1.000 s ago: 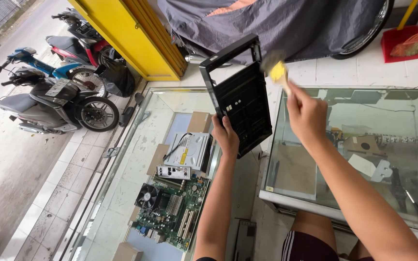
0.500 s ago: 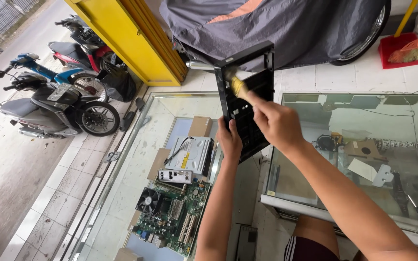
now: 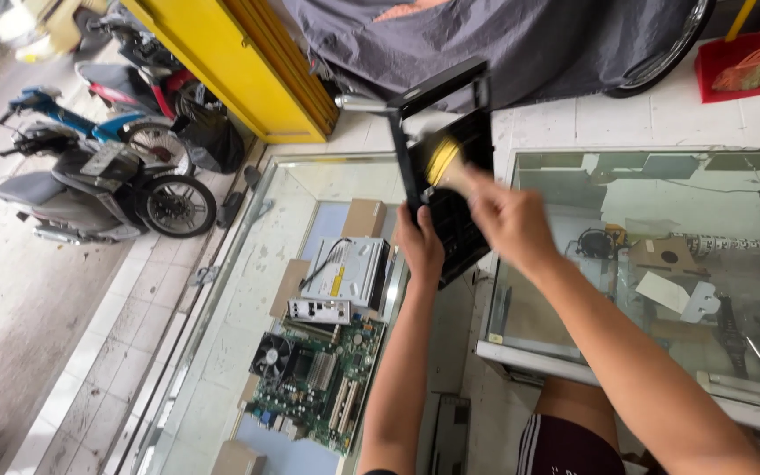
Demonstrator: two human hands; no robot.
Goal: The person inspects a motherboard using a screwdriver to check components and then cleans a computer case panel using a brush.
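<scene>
My left hand (image 3: 420, 244) grips the lower edge of a black perforated computer case panel (image 3: 443, 132) and holds it upright above a gap between two glass display cases. My right hand (image 3: 510, 222) is closed on the handle of a small brush with yellow bristles (image 3: 442, 164). The bristles lie against the face of the panel, blurred by motion. The brush handle is mostly hidden inside my fist.
A glass case on the left (image 3: 248, 264) holds a green motherboard (image 3: 314, 383), a silver drive (image 3: 347, 277) and cardboard boxes. The glass case on the right (image 3: 661, 255) holds small parts. Parked motorbikes (image 3: 98, 189), a yellow door frame (image 3: 239, 70), a covered vehicle (image 3: 503, 44) and a red dustpan (image 3: 741, 57) are beyond.
My right hand has carried the brush from the panel's upper right corner down and left across its face. The panel has shifted slightly higher in view and the camera has moved closer.
</scene>
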